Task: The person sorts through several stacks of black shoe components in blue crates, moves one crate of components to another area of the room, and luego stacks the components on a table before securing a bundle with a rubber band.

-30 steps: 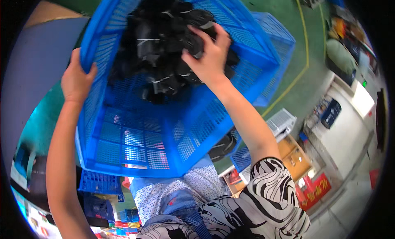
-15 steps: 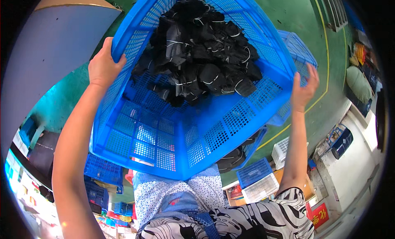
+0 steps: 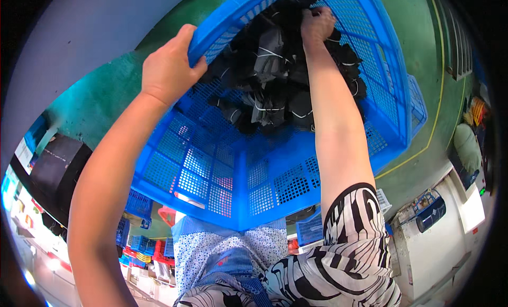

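Note:
A large blue plastic basket (image 3: pixel 241 201) with mesh walls is tilted in front of me, its inside facing me. Black cloth bundles (image 3: pixel 271 56), several of them tied with white bands, are heaped toward its far end. My left hand (image 3: pixel 172 66) is closed round the basket's left rim, the thumb on the inner side. My right hand (image 3: pixel 317 25) reaches over the right wall into the far part of the heap. Its fingers are curled on dark cloth among the bundles, and the fingertips are partly hidden.
A grey-blue panel (image 3: pixel 100 37) stands at the far left. Behind the basket's right side, another blue basket (image 3: pixel 418 106) rests on the green floor (image 3: pixel 423 48) with its yellow line. Blue crates (image 3: pixel 138 204) are stacked at the lower left. A metal slatted rack (image 3: pixel 459 45) is at the far right.
My right hand has left the space by the basket's right rim and gone into the heap of bundles. The left hand keeps its hold on the rim; the basket appears shifted slightly right in view.

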The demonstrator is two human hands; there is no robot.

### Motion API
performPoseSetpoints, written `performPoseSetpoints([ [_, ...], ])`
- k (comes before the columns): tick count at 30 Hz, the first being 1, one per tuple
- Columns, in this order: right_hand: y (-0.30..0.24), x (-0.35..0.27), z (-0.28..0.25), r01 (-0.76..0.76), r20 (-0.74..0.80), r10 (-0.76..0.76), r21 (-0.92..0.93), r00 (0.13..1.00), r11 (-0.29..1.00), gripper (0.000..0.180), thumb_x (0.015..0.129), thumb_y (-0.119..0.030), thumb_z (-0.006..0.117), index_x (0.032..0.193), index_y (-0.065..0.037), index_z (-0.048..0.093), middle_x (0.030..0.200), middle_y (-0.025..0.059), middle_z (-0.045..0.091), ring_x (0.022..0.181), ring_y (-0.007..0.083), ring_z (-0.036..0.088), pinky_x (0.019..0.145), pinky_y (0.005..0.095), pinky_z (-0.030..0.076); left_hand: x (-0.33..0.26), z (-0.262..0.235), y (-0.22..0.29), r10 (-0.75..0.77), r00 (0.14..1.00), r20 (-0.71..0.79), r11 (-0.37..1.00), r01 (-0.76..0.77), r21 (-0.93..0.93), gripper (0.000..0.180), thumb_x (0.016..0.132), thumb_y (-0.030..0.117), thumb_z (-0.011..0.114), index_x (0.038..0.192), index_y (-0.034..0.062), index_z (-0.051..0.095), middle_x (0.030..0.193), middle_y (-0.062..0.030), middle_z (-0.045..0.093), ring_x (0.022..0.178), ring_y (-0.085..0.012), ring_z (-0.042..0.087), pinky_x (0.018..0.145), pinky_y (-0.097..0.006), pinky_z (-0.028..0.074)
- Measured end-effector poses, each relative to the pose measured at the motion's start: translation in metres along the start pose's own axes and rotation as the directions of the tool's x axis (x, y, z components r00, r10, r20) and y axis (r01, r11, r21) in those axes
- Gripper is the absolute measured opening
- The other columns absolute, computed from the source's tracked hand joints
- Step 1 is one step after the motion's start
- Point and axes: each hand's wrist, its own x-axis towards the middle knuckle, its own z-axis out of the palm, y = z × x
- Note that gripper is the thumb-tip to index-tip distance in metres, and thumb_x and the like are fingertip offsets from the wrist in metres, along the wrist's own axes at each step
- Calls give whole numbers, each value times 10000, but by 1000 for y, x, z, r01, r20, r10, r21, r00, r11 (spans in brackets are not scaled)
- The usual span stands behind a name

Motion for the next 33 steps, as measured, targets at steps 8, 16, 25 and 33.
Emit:
performPoseSetpoints([
  [8,-66,-6,-38,-403,272,350,171,896,899,548,715,-362,707,1140,-81,503,1098,153,590,980,292,590,822,386,475,-4,-8,-4,-4,1000,27,1000,4,-6,347,746,221,648,1043,146,485,780,-96,621,715,-311,621,616,-414,497],
  [16,-10,2,15,-549,370,419,682,829,483,644,681,-411,729,1170,-45,528,1155,131,599,1012,275,593,871,372,454,0,-2,-7,-1,999,38,1000,1,-6,357,748,209,650,1064,147,497,831,-102,631,734,-319,625,625,-412,500],
  [25,2,55,45,351,501,-319,32,805,936,750,692,-506,677,1231,-7,526,1210,193,563,1100,314,555,939,396,438,4,1,8,23,999,25,999,-21,-48,365,746,213,650,1070,147,494,838,-109,630,738,-322,623,624,-419,498],
  [33,-20,-6,24,-350,658,-116,531,744,771,604,699,-344,750,1191,-43,572,1125,167,618,1010,265,604,831,369,486,-2,-5,-7,16,1000,8,1000,-16,-9,401,747,247,660,1092,145,484,748,-131,625,714,-344,619,615,-431,489],
])
